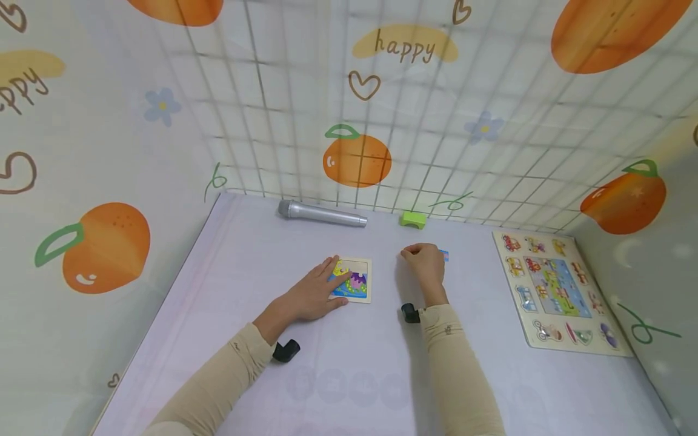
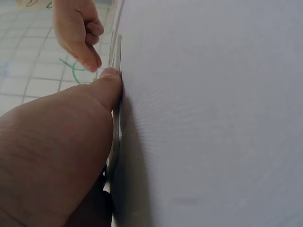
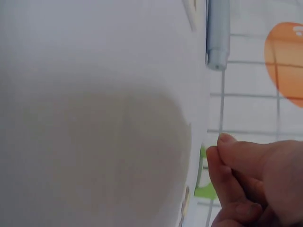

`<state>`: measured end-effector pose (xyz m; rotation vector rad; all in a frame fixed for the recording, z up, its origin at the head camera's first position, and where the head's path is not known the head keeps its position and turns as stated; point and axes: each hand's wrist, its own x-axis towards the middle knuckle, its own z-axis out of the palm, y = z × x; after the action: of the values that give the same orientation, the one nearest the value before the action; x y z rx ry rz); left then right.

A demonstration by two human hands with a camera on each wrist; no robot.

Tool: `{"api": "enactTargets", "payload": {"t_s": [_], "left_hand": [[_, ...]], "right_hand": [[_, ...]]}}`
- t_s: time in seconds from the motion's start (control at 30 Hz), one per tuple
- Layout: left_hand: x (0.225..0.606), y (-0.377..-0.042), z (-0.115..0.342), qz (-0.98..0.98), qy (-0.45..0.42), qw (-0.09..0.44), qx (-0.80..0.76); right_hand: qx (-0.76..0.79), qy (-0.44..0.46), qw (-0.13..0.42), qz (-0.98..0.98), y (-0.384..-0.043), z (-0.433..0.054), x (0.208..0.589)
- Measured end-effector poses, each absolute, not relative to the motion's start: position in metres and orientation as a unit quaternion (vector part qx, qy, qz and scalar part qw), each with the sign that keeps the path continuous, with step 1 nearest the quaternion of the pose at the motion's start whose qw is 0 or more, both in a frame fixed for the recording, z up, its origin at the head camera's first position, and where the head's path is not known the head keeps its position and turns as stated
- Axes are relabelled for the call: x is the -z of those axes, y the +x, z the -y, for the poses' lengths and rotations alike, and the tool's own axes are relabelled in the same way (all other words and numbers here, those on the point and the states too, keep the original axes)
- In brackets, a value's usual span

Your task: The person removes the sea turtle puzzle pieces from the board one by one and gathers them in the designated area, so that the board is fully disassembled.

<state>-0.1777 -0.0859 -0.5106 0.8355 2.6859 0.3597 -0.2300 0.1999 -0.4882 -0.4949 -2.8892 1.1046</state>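
A small square jigsaw puzzle (image 1: 358, 284) in a pale tray lies mid-table. Its picture is yellow, purple and blue, with bare tray at the top right. My left hand (image 1: 313, 290) rests over its left part, fingers stretched out, covering some of the picture; in the left wrist view the thumb (image 2: 110, 78) touches the tray's edge. To the right, my right hand (image 1: 426, 263) is above the table, thumb and forefinger tips together and other fingers curled. The right wrist view shows nothing between those fingertips (image 3: 226, 138). A small blue and pink piece (image 1: 445, 255) lies partly hidden behind this hand.
A silver microphone (image 1: 322, 214) lies along the back edge, with a green block (image 1: 412, 220) to its right. A large wooden puzzle board (image 1: 564, 293) with vehicle pieces lies at the right. Patterned curtains (image 1: 360, 103) hang behind and at both sides.
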Motion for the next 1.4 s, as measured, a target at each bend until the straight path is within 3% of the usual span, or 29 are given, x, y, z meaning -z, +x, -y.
{"api": "enactTargets", "payload": {"t_s": [0.97, 1.4], "left_hand": [[0.51, -0.174, 0.085, -0.954, 0.231, 0.153, -0.114], [0.514, -0.173, 0.084, -0.954, 0.236, 0.148, -0.109]], "right_hand": [[-0.394, -0.056, -0.088, 0.913, -0.226, -0.11, 0.486], [-0.367, -0.014, -0.126, 0.921, -0.226, -0.094, 0.489]]}}
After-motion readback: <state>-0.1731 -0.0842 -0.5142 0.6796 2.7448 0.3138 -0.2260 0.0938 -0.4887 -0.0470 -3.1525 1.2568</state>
